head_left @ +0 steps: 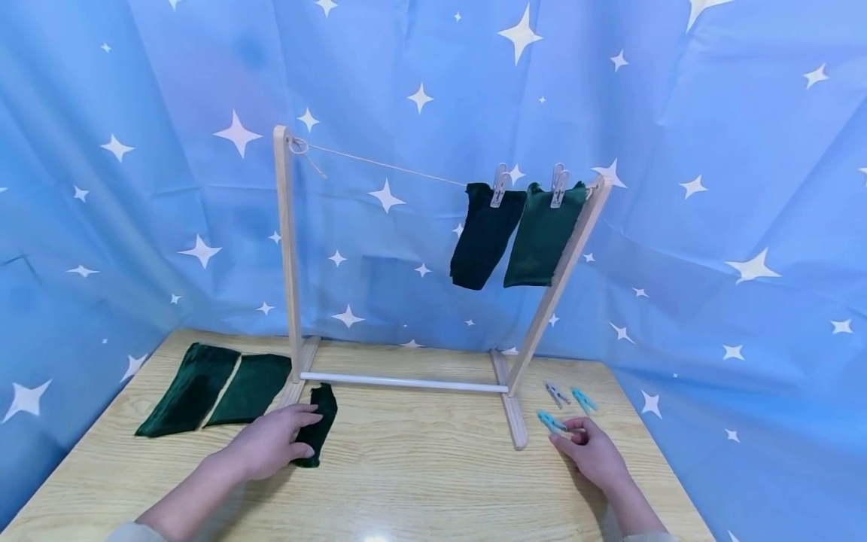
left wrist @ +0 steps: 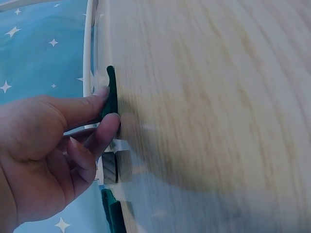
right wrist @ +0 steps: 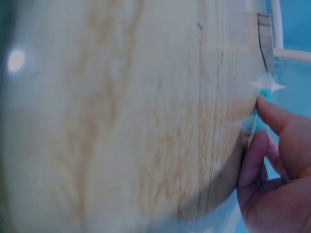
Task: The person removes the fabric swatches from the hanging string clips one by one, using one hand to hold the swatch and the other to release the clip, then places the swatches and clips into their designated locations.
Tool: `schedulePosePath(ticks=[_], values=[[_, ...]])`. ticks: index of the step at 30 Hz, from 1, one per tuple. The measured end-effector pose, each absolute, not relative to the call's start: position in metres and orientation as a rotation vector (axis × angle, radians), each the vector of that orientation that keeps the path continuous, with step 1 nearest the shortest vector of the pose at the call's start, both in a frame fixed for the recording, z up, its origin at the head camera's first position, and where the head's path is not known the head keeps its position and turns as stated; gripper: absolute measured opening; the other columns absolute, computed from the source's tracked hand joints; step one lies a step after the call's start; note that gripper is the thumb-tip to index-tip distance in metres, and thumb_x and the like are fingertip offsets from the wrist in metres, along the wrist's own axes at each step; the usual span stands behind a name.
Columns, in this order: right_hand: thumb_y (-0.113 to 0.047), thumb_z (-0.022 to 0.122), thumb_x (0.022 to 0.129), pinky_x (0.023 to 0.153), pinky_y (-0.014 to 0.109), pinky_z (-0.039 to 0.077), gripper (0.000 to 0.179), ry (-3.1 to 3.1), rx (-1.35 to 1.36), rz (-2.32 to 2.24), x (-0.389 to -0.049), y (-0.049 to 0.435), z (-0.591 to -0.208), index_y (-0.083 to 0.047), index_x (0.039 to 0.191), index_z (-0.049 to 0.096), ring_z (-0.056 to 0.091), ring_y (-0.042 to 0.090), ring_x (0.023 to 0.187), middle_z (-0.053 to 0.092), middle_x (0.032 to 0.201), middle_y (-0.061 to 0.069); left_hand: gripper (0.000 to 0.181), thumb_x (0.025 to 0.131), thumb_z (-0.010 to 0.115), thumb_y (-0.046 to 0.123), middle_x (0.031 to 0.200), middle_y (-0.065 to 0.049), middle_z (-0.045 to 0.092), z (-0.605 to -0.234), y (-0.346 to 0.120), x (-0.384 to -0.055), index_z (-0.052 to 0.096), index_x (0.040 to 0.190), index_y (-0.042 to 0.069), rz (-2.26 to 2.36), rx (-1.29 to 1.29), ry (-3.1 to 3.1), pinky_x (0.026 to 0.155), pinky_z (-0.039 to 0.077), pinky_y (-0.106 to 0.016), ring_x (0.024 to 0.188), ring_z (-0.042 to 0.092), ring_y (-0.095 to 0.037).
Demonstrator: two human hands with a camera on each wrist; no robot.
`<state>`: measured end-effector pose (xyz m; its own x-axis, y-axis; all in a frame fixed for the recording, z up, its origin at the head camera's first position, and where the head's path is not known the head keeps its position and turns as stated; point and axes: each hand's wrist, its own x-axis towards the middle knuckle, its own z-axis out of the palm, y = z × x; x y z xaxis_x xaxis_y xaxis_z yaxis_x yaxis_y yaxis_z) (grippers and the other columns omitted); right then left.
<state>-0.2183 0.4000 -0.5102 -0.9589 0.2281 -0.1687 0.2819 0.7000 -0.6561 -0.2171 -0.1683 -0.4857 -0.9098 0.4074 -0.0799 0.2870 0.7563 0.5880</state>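
Observation:
At the left foot of the wooden rack, my left hand (head_left: pixel 267 444) pinches the edge of a small dark green cloth (head_left: pixel 323 429) on the table; in the left wrist view, thumb and finger close on the cloth (left wrist: pixel 112 99). On the other side, my right hand (head_left: pixel 599 455) holds the near end of a blue clothespin (head_left: pixel 550 421) between thumb and forefinger. In the right wrist view the fingers hide most of that pin. Just beyond it lie a grey clothespin (head_left: pixel 558 394) and a second blue clothespin (head_left: pixel 584 400).
Between the posts of the wooden rack (head_left: pixel 287 248) runs a string (head_left: pixel 379 161). Near its right end hang two green cloths, a darker one (head_left: pixel 484 241) and a lighter one (head_left: pixel 547 245), each under a pale clothespin. Two more green cloths (head_left: pixel 193 388) lie at left.

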Motion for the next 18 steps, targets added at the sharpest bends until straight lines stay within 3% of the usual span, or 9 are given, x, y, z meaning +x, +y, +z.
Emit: schedulePosePath(ticks=[6, 8, 10, 13, 18], values=[[-0.038, 0.077, 0.105, 0.064, 0.032, 0.055, 0.066, 2.722, 0.451, -1.288, -0.212, 0.405, -0.507, 0.002, 0.149, 0.051, 0.060, 0.019, 0.083, 0.063, 0.113, 0.011, 0.046, 0.099, 0.083, 0.019, 0.152, -0.022, 0.064, -0.479, -0.165, -0.215, 0.072, 0.142, 0.006, 0.966, 0.546, 2.771, 0.108, 0.056, -0.061, 0.133, 0.067, -0.042], [-0.035, 0.075, 0.107, 0.062, 0.031, 0.056, 0.066, 2.671, 0.472, -1.378, -0.211, 0.409, -0.502, 0.003, 0.152, 0.047, 0.062, 0.018, 0.083, 0.063, 0.113, 0.009, 0.041, 0.100, 0.082, 0.020, 0.147, -0.018, 0.067, -0.474, -0.161, -0.215, 0.074, 0.139, 0.008, 1.028, 0.550, 2.774, 0.096, 0.062, -0.050, 0.112, 0.074, -0.031], [-0.031, 0.071, 0.109, 0.061, 0.031, 0.056, 0.064, 2.651, 0.466, -1.439, -0.210, 0.412, -0.493, 0.004, 0.155, 0.043, 0.064, 0.017, 0.081, 0.064, 0.114, 0.008, 0.037, 0.101, 0.081, 0.021, 0.140, -0.014, 0.071, -0.468, -0.156, -0.215, 0.076, 0.136, 0.009, 1.092, 0.569, 2.788, 0.080, 0.062, -0.038, 0.092, 0.071, -0.018], [-0.033, 0.068, 0.111, 0.063, 0.029, 0.058, 0.062, 2.697, 0.441, -1.451, -0.211, 0.414, -0.470, 0.002, 0.156, 0.045, 0.065, 0.014, 0.082, 0.062, 0.116, 0.003, 0.031, 0.102, 0.080, 0.022, 0.134, -0.010, 0.074, -0.456, -0.147, -0.216, 0.078, 0.132, 0.012, 1.200, 0.623, 2.809, 0.062, 0.052, -0.028, 0.069, 0.056, -0.007], [-0.039, 0.066, 0.112, 0.066, 0.030, 0.060, 0.059, 2.819, 0.297, -1.444, -0.211, 0.405, -0.423, -0.001, 0.154, 0.052, 0.067, 0.013, 0.084, 0.064, 0.121, 0.005, 0.027, 0.104, 0.078, 0.019, 0.125, -0.008, 0.076, -0.431, -0.130, -0.220, 0.079, 0.130, 0.011, 1.322, 0.747, 2.814, 0.057, 0.051, -0.026, 0.065, 0.055, -0.003]])
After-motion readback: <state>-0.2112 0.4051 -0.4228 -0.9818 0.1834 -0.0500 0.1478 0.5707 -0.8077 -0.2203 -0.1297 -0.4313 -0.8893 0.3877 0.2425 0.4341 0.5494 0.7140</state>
